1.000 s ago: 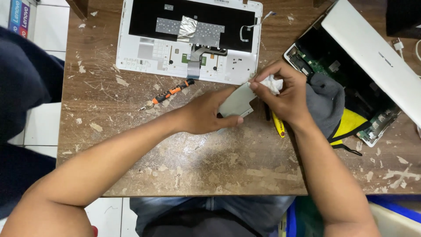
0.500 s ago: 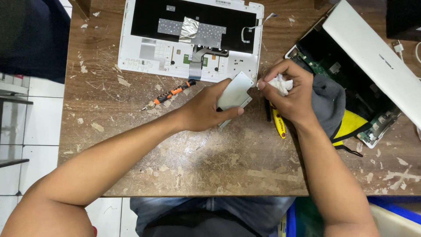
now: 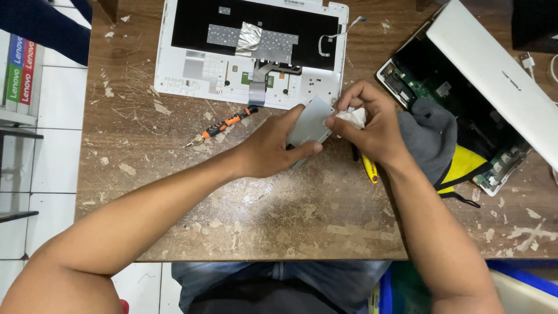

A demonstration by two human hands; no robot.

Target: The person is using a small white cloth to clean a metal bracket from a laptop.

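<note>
Both forearms come in from the near edge and meet over the middle of the worn wooden table [image 3: 174, 174]; the left hand [image 3: 268, 148] lies palm down with its fingers curled round the lower edge of a flat grey plate [image 3: 311, 121], thumb on top, so the plate is pinched firmly between thumb and fingers; the right hand [image 3: 372, 125] is bunched, its fingertips pressed together on a small wad of white tissue [image 3: 353, 117] that touches the plate's right corner.

The plate sits just in front of the upturned white laptop case [image 3: 192, 75], nearly touching its near rim; a grey cloth [image 3: 430, 136] and the opened laptop base [image 3: 459, 87] crowd the right side; the roomiest bare wood lies to the left and towards the near edge.

The plate's long axis runs diagonally, from lower left near the left palm up to the right; its face tilts up towards the camera.

An orange-handled screwdriver [image 3: 224, 125] lies just left of the left hand, tip pointing down-left; a yellow tool [image 3: 369, 168] pokes out beneath the right wrist.
</note>
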